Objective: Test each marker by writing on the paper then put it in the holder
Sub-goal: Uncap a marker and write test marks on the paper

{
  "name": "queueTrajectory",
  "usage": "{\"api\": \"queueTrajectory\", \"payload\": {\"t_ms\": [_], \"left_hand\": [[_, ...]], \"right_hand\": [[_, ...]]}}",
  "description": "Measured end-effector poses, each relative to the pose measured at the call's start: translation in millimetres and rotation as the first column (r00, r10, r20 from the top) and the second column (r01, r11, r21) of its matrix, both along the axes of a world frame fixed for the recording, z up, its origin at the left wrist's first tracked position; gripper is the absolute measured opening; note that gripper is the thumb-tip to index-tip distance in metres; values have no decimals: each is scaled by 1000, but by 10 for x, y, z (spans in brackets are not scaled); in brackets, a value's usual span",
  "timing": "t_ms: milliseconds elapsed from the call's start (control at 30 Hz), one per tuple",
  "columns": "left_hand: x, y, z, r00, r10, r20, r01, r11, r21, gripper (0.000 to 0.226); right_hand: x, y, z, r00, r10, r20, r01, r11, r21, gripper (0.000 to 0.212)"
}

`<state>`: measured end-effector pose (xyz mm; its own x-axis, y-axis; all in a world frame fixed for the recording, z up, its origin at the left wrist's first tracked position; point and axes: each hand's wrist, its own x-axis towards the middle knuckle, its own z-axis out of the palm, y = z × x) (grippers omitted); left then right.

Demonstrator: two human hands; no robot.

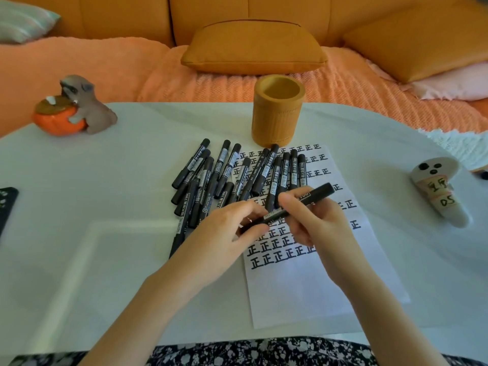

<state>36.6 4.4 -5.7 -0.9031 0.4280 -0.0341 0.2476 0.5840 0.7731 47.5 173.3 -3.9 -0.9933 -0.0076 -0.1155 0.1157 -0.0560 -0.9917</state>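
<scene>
On the white surface [105, 180] before an orange sofa [132, 17], the marker [317, 192] is held tilted just above the paper [317, 286]. The left hand [229, 228] pinches its lower end with its fingers [250, 210], and the right hand [314, 223] is curled round the barrel. If the cap jerks free, the tip could streak a hand or the surface, and a tested pen laid beside the look-alike pile of markers [224, 175], rather than in the holder [277, 114], would be lost among them.
</scene>
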Motion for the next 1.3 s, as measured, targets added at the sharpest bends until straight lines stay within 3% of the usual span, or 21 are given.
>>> {"api": "queueTrajectory", "payload": {"t_ms": [233,400,533,633,767,900,1067,1167,1300], "left_hand": [[114,-15,-30,992,-28,127,26,1000,12,21],[106,6,-32,994,-37,107,38,999,-3,27],[125,28,-38,997,-32,70,33,999,-15,28],[136,32,-29,994,-24,110,19,998,52,26],[139,11,-32,984,-42,176,8,982,189,21],[159,15,-39,990,-37,138,16,988,151,25],[137,-112,9,980,-10,197,-16,991,130,39],[158,-202,-29,986,27,165,-32,999,30,24],[242,-255,-92,993,36,114,-24,994,-109,9]], "right_hand": [[10,-97,-29,997,43,-59,-41,999,28,13],[57,-114,-37,994,68,-85,-63,996,58,16],[77,-92,-38,994,79,-80,-74,995,70,31],[88,-91,-44,993,79,-83,-74,995,63,40],[118,-86,-12,992,62,-107,-61,998,11,25],[142,-95,-81,997,-29,-77,25,998,-53,23],[185,21,-109,978,-200,-53,190,970,-152,10],[288,91,-144,986,-144,-79,135,984,-113,20],[398,40,-155,993,-110,-41,108,992,-66,11]]}}
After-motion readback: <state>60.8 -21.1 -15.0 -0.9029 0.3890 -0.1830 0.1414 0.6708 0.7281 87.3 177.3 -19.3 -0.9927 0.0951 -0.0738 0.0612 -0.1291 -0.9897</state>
